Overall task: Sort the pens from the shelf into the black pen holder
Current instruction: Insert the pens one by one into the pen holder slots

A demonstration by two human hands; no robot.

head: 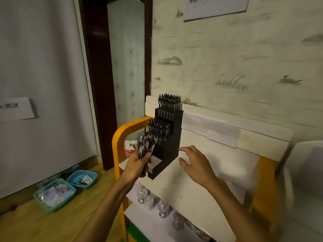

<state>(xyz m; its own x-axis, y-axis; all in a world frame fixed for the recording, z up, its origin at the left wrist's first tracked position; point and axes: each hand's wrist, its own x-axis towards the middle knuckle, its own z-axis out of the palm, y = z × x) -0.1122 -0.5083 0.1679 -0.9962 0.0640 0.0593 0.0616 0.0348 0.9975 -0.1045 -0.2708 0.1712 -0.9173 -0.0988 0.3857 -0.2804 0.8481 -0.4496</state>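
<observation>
A black stepped pen holder (172,144) stands at the left end of a white shelf top (192,186). Its upper tiers are packed with several dark pens (169,102). My left hand (138,164) grips a bunch of pens (146,144), held upright just left of the holder's lower tiers. My right hand (195,163) hovers over the shelf to the right of the holder, fingers spread and holding nothing.
The shelf has an orange frame (116,145) and lower levels with clear packets (150,198). Two baskets, green (54,194) and blue (82,179), sit on the wooden floor at left. A small pink basket (129,149) stands behind the frame. A white chair (304,172) is at right.
</observation>
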